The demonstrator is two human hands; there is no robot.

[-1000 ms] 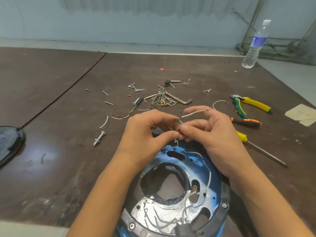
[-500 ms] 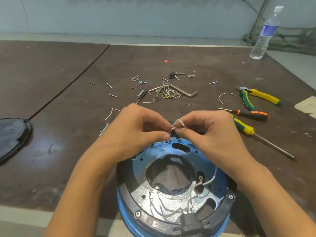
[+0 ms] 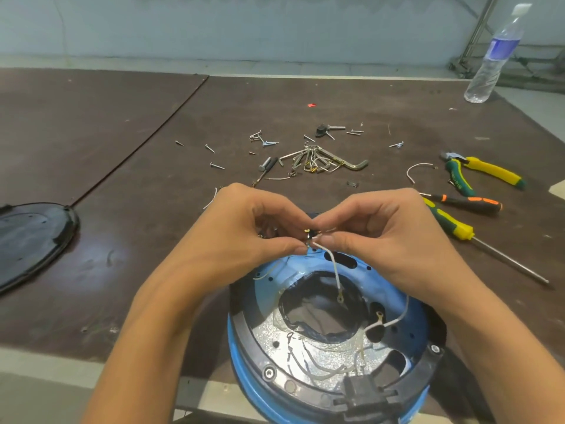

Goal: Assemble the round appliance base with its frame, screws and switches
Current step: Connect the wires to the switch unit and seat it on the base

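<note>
I see the round blue appliance base (image 3: 409,328) at the near edge of the scuffed dark brown tabletop (image 3: 122,270). Its glittery silver inner plate is ringed by a black plastic frame (image 3: 249,341). Just above its far rim, the left hand (image 3: 241,228) has its fingers pinched on a small black brass-tipped switch part (image 3: 310,235). The right hand (image 3: 394,237) pinches the top end of a stiff white wire (image 3: 333,267) that curves down over the central opening. Loose metal screws (image 3: 305,154) lie scattered beyond.

base (image 3: 266,335) rim cut off below | black cover (image 3: 33,240) cut left | pinched part (image 3: 310,235) unclear
</note>
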